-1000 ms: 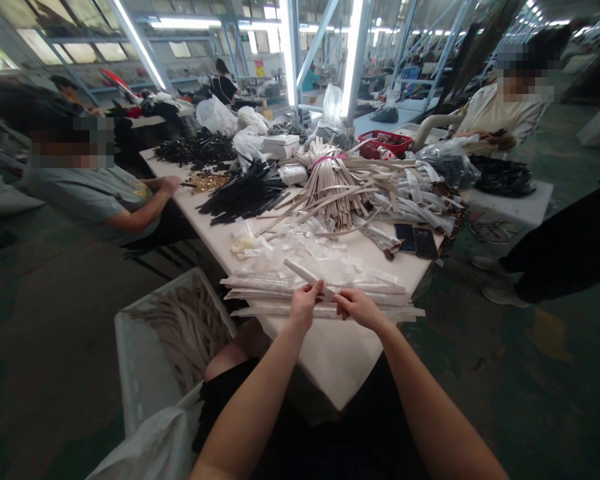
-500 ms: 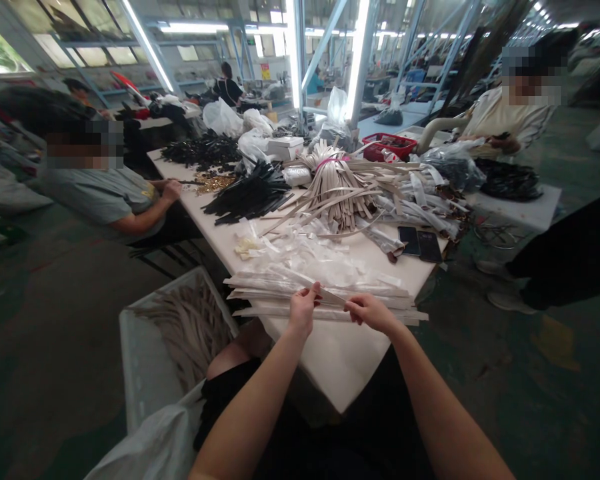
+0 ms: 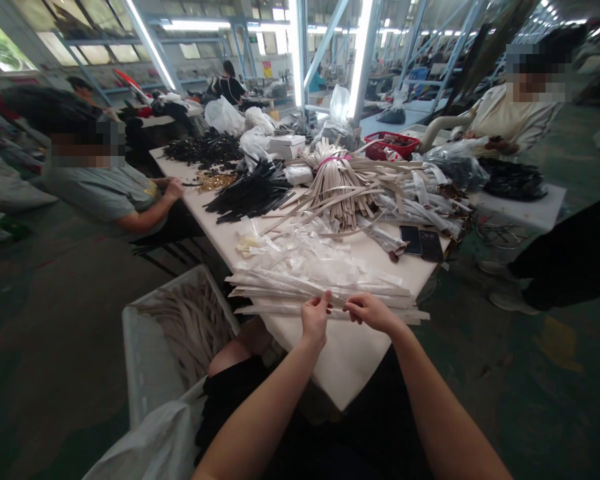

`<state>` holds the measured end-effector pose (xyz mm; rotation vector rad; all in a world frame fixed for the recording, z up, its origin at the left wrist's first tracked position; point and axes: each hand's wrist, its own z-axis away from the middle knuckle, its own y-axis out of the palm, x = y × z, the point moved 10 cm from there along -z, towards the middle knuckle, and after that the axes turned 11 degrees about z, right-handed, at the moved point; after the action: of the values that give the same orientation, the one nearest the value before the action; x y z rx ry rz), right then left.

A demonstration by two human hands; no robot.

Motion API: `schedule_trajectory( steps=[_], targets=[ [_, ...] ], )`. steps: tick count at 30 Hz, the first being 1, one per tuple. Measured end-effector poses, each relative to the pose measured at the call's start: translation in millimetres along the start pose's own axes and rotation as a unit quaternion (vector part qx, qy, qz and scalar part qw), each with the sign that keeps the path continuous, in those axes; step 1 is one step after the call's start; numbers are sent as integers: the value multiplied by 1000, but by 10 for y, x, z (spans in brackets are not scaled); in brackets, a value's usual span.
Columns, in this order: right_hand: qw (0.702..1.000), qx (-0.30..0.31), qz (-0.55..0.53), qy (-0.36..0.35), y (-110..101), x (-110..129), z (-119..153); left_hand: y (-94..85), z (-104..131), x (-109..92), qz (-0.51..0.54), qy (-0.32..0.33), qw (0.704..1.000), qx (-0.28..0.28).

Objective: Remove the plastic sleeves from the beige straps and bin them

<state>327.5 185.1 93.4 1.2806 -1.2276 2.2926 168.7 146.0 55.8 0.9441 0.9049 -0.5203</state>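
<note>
Near the front of the table, my left hand (image 3: 316, 316) pinches a pale strap (image 3: 307, 283) between thumb and fingers. My right hand (image 3: 367, 311) is closed on the same strap at its right end, a short way from the left. Under and behind both hands lie several more pale straps (image 3: 260, 310), side by side across the table. Crumpled clear plastic wrappers (image 3: 320, 257) are heaped just beyond them. My fingertips partly hide the strap's right end.
A bundle of beige straps (image 3: 337, 183) and black strips (image 3: 253, 193) lie farther back on the table (image 3: 340, 367). Two phones (image 3: 420, 243) rest at the right edge. A white crate (image 3: 130, 360) of straps stands at my left. Co-workers sit on both sides.
My left hand has slid right along the strap and is now closer to my right hand. My right hand stays in nearly the same place.
</note>
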Motion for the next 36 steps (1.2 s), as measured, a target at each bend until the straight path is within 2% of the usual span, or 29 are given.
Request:
schedule_trajectory(
  steps=[3, 6, 8, 11, 14, 19, 25, 31, 36],
  targets=[
    [1000, 15, -8, -16, -4, 60, 3, 60, 44, 95, -7, -16, 1000, 12],
    [999, 37, -14, -9, -36, -25, 48, -16, -5, 39, -1, -7, 1000, -15],
    [1000, 30, -6, -5, -67, -73, 49, -50, -29, 22, 0, -1, 1000, -27],
    [1000, 7, 3, -9, -69, -46, -12, 13, 3, 137, -9, -14, 1000, -10],
    [1000, 18, -14, -12, -26, -26, -42, 73, 39, 262, -10, -33, 999, 10],
    [999, 32, -5, 3, -124, -170, 61, -41, -17, 186, 1, -14, 1000, -24],
    [1000, 21, -12, -3, -77, -85, -10, 102, 55, 393, -7, -48, 999, 10],
    [1000, 13, -19, -8, -182, -194, 69, -33, -61, 249, 9, -32, 999, -28],
    [998, 4, -70, -5, -71, -142, -34, 137, 68, 330, -19, -22, 1000, 7]
  ],
)
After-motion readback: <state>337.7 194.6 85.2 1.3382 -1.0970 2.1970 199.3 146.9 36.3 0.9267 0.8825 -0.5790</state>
